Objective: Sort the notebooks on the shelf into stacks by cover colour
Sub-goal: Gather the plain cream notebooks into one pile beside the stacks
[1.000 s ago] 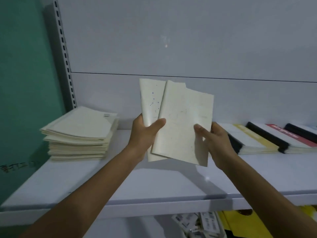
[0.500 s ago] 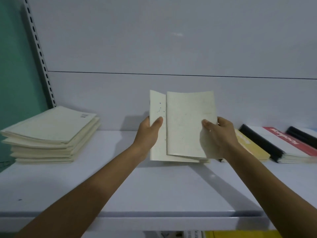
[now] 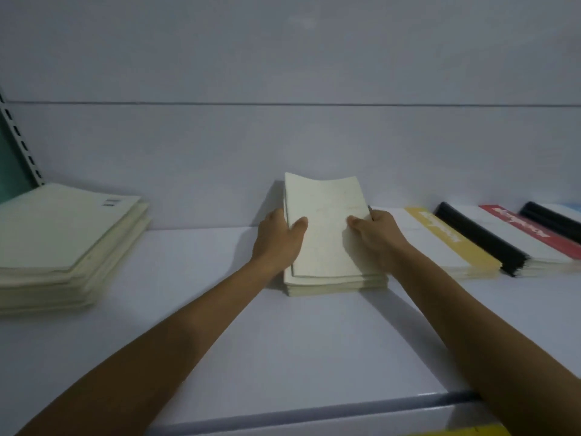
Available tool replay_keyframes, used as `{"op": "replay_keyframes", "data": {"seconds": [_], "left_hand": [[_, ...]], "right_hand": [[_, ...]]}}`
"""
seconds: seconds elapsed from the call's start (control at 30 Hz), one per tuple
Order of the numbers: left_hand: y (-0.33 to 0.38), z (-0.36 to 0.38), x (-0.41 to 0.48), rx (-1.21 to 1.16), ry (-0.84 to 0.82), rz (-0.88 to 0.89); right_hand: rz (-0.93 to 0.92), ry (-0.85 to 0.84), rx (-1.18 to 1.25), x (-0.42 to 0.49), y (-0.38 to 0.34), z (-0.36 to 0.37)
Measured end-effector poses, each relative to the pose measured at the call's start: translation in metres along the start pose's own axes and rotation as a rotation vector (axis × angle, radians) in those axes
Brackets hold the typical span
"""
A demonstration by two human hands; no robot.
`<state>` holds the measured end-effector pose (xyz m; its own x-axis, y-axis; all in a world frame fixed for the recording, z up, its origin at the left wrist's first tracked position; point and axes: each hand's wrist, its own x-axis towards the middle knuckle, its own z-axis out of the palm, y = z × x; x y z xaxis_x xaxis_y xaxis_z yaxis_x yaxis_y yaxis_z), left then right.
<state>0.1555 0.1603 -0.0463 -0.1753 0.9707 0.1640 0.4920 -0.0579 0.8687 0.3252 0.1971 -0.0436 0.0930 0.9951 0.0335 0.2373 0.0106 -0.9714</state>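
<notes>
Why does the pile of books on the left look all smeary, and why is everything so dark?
Head view: the cream pile on the left is smeared by blur near the frame's edge, while the cream notebooks held between the left hand and right hand look sharper. Head view: the light is dim and bluish, with a soft shadow on the white shelf beside the right arm.
</notes>
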Motion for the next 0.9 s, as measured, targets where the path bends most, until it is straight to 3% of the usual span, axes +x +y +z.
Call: {"op": "replay_keyframes", "data": {"seconds": [0.13,0.33,0.5,0.7,0.9], "left_hand": [[-0.018,0.003,0.002,-0.114,-0.018,-0.11],[-0.024,0.005,0.011,-0.231,-0.089,-0.07],[-0.031,0.009,0.024,-0.249,-0.236,-0.202],[-0.021,-0.001,0.001,0.112,-0.164,0.125],[-0.008,-0.003,-0.032,0.544,-0.267,0.502]], "right_hand": [[-0.023,-0.021,-0.05,0.011,0.013,0.004],[-0.081,-0.056,-0.088,0.017,0.013,0.006],[-0.034,-0.11,-0.106,0.017,0.021,0.005],[0.057,-0.11,-0.061,0.014,0.012,-0.002],[0.087,-0.106,0.011,0.007,0.015,-0.012]]}}
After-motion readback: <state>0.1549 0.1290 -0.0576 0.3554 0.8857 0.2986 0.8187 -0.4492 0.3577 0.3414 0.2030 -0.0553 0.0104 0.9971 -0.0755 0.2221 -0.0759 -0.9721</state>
